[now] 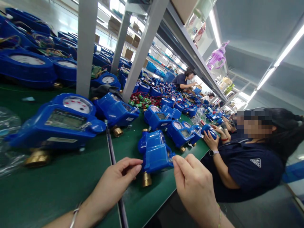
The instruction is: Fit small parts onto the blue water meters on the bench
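A blue water meter (155, 156) with brass pipe ends lies on its side on the green bench (92, 186) in front of me. My left hand (116, 180) is at its left side, index fingertip at the casing's edge and thumb a little apart from the finger. At the meter's right end, my right hand (193, 183) has thumb and finger pinched together. Whatever is between those fingertips is too small or hidden to make out. More blue meters lie close by, among them one with a display window (68, 118) on the left.
A dark metal strip (110, 148) crosses the bench. Grey shelf posts (86, 47) rise behind it. Small green and red wired parts (142, 100) lie further back. A co-worker (247, 158) on the right holds another blue meter (210, 131). Clear plastic wrap (9, 142) lies at far left.
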Motion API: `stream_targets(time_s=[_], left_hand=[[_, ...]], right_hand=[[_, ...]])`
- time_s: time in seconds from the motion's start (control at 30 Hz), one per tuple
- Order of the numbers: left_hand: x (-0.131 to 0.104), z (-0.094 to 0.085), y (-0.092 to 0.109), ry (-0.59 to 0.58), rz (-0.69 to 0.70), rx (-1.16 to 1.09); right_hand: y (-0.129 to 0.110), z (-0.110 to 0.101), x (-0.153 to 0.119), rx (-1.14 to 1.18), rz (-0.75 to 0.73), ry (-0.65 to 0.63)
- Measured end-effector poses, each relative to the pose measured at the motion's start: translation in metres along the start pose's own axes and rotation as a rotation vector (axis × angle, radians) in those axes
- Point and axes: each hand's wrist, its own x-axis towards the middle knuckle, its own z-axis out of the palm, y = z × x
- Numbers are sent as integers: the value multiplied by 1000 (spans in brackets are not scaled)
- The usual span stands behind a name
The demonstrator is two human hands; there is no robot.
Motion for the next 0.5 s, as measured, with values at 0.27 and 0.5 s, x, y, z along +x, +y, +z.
stream_targets(time_s=[0.27,0.5], left_hand=[[0,-1,-2,-5,21,11],[1,0,-7,-33,55,23]], right_hand=[[-1,-2,-2,11,-2,-4],[0,-1,-7,50,42,-59]])
